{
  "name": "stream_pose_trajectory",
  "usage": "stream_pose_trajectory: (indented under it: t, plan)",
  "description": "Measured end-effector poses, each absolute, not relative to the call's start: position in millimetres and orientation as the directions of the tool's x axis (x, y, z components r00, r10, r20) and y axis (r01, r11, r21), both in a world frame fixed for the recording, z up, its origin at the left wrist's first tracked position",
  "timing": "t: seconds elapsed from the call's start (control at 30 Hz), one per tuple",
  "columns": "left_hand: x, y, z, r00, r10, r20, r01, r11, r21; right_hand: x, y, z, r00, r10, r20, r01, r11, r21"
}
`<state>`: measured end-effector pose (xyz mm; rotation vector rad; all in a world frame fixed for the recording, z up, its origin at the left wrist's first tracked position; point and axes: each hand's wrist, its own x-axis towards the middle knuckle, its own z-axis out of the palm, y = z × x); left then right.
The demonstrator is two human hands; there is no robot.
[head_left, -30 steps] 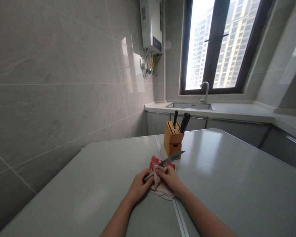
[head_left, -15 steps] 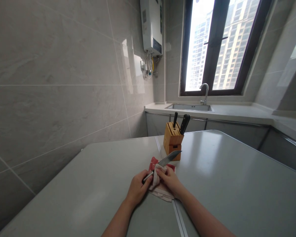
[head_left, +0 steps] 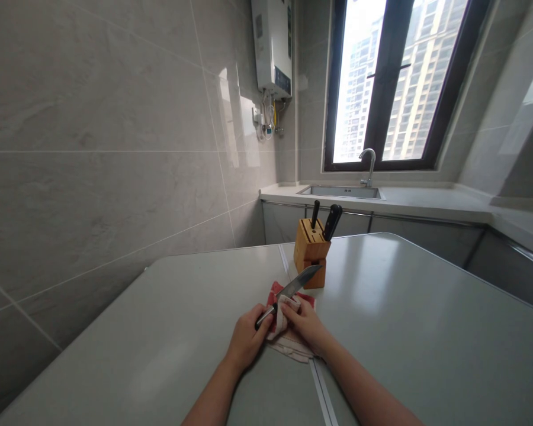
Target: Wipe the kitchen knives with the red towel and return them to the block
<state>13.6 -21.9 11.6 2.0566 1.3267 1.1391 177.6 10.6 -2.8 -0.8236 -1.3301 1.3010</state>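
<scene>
A kitchen knife [head_left: 299,281] slants up to the right, its blade tip in front of the knife block. Closed round its dark handle is my left hand [head_left: 247,332]. My right hand [head_left: 308,325] pinches a fold of a red and white cloth [head_left: 292,345] beside the lower part of the blade. The rest of the cloth hangs and spreads below, with a red part behind the knife. Just beyond stands the wooden knife block [head_left: 311,241], with black-handled knives [head_left: 333,222] in its top slots. My fingertips under the cloth are partly hidden.
The pale table [head_left: 182,313] has a strip seam [head_left: 322,390] running through its middle. Behind it, a counter [head_left: 426,198] holds a sink [head_left: 342,191] with a faucet [head_left: 369,165] below the window. A water heater [head_left: 273,50] hangs on the wall.
The knife has shifted slightly left, and its tip has moved a little left and up. My right hand stays at nearly the same spot with the cloth.
</scene>
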Motion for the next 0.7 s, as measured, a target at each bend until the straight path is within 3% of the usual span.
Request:
stream_pose_trajectory:
  t: [0.3,0.7]
  plan:
    - [8.9,-17.0,6.1,0.093,0.893,0.441,0.475,-0.429,0.768,178.6,10.5,1.4,-0.253,0.948,0.195,-0.188,0.149,-0.971]
    - [9.7,-20.1,7.2,0.208,0.892,0.400,0.435,-0.451,0.780,181.1,7.6,6.2,-0.299,0.931,0.208,-0.228,0.142,-0.963]
